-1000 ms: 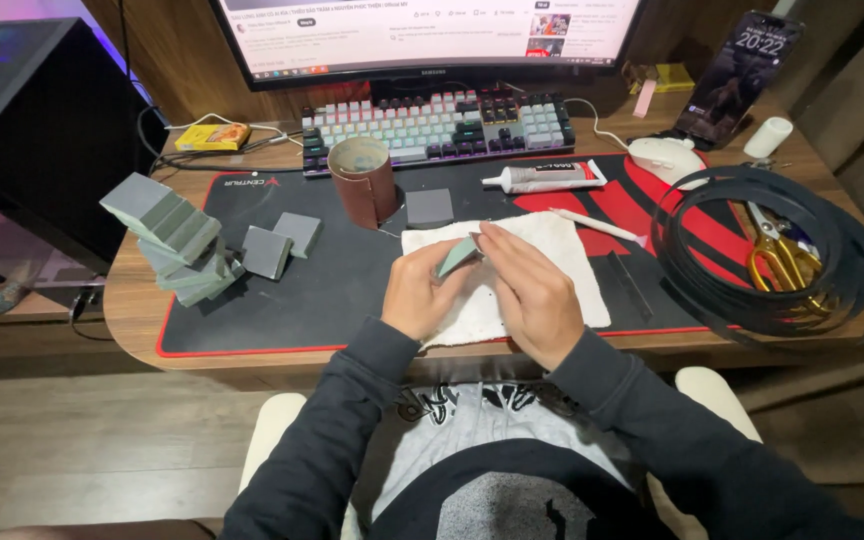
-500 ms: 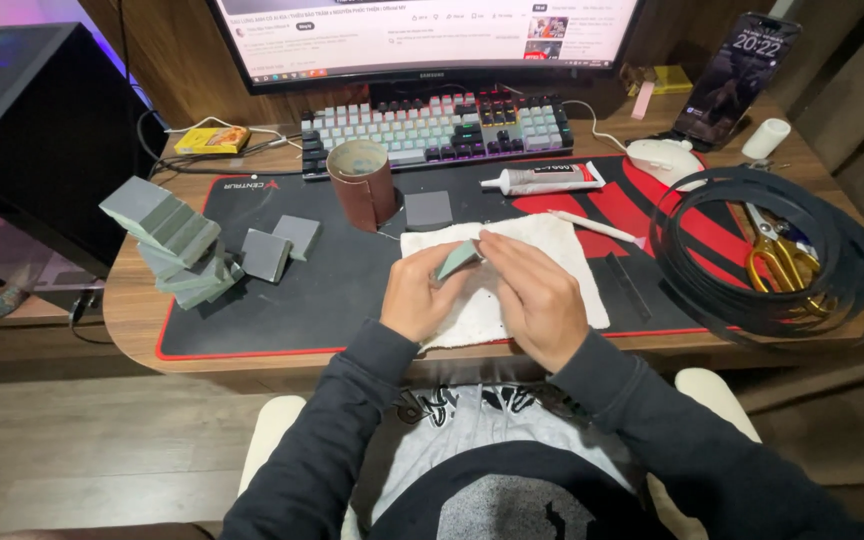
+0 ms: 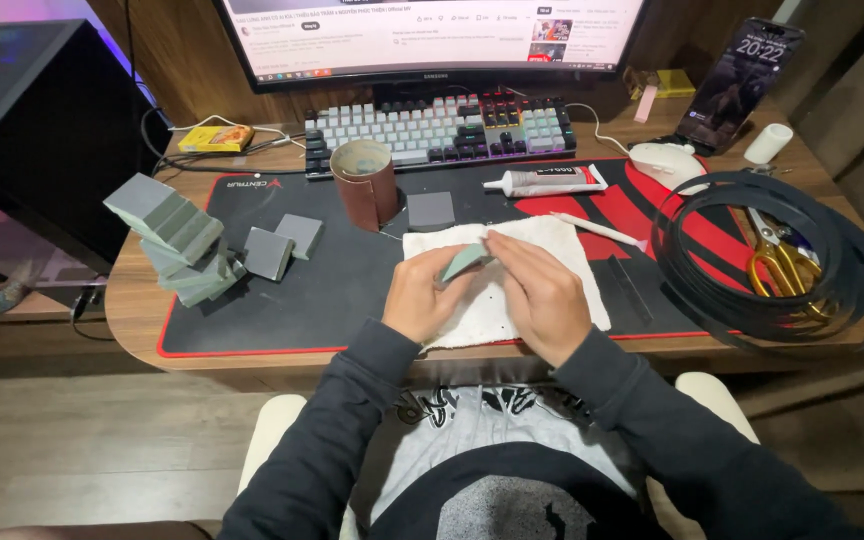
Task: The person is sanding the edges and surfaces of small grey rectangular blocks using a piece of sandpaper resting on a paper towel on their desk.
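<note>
Grey-green and flat, a small block (image 3: 466,262) is being held between both hands above a white cloth (image 3: 562,260) spread on the black and red desk mat (image 3: 342,290). The left hand (image 3: 422,298) is closing around its lower end, while the right hand (image 3: 542,292) is pinching its upper edge with the fingertips. Compared with a second ago, almost nothing is shifting: the hands and block are sitting in the same spot over the cloth, so the work on this piece is continuing in place. Similar grey blocks (image 3: 177,240) are lying stacked to the left, a brown roll (image 3: 364,182) is standing near the keyboard (image 3: 437,128), and a glue tube (image 3: 547,181) is lying beside it.
</note>
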